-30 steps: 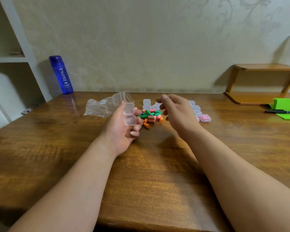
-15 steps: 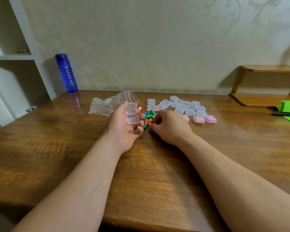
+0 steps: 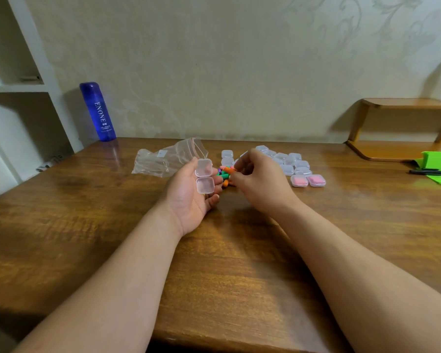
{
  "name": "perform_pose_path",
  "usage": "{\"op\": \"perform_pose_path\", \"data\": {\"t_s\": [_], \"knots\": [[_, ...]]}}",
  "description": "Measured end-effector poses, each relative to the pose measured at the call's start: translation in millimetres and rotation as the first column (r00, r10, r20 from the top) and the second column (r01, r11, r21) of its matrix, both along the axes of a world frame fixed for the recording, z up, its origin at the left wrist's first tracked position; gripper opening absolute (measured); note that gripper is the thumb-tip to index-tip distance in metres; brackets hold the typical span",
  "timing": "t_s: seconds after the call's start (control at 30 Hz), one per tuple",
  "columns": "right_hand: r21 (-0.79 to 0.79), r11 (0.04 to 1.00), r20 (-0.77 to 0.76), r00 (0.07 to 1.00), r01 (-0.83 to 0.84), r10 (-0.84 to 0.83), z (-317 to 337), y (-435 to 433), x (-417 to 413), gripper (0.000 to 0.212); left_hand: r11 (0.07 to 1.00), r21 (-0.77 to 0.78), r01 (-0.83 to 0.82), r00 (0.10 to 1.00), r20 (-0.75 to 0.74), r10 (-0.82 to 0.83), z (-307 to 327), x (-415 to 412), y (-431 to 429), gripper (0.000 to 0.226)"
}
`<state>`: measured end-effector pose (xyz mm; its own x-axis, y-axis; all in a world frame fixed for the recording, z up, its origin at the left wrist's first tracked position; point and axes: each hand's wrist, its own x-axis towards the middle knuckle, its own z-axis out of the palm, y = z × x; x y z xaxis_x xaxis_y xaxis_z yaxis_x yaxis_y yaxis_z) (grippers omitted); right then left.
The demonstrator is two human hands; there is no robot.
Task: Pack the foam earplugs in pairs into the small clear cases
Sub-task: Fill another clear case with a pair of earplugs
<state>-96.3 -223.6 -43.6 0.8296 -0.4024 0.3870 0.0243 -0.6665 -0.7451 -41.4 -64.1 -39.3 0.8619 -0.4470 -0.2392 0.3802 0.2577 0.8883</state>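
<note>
Foam earplugs (image 3: 223, 176), a small heap of green, orange and pink, lie on the wooden table (image 3: 87, 225) between a person's two hands, with packing under way. The right hand (image 3: 259, 179), which half a second ago was pressed down into the heap, has risen a little. Its curled fingertips now appear to pinch one orange earplug (image 3: 229, 170) just above the rest. The left hand (image 3: 189, 200) has barely moved. It lies palm up just beside the heap and grips an open case (image 3: 204, 184), its hinged lid folded back and both halves showing nothing inside.

The pick looks made, so the next move is likely a short carry across to the waiting case. A second plug would then be needed before the lid can close, and the light foam could slip from so slight a pinch.

Beyond the right hand sit a cluster of empty cases (image 3: 294, 163) and, at its near edge, two filled cases (image 3: 307, 180) showing pink, which suggests the job is at an early stage. A crumpled plastic bag (image 3: 163, 161) lies behind the left hand. A blue bottle (image 3: 97, 112) stands at the far left corner, and a black pen (image 3: 430, 172) rests on something green at the right edge.
</note>
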Motion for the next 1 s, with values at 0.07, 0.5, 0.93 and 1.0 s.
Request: {"op": "perform_pose_path", "data": {"t_s": [0.07,0.5,0.93,1.0], "knots": [[-0.003,0.999,0.076,0.996,-0.043,0.043,3,7,-2,0.007,1.0,-0.014,0.023,1.0,0.01,-0.023,-3,1,-1,0.06],[-0.299,0.941,0.019,0.985,-0.155,0.169,0,25,-5,0.011,0.991,-0.071,0.112,0.993,0.033,-0.11,1,-5,2,0.061],[0.103,0.988,0.175,0.975,0.118,-0.135,9,-14,2,0.021,1.0,-0.007,0.017,1.0,0.002,-0.017,2,-2,0,0.061],[0.054,0.978,0.106,0.973,0.201,-0.206,2,-25,2,0.026,1.0,-0.02,0.011,1.0,-0.009,-0.011,4,-4,0,0.061]]}}
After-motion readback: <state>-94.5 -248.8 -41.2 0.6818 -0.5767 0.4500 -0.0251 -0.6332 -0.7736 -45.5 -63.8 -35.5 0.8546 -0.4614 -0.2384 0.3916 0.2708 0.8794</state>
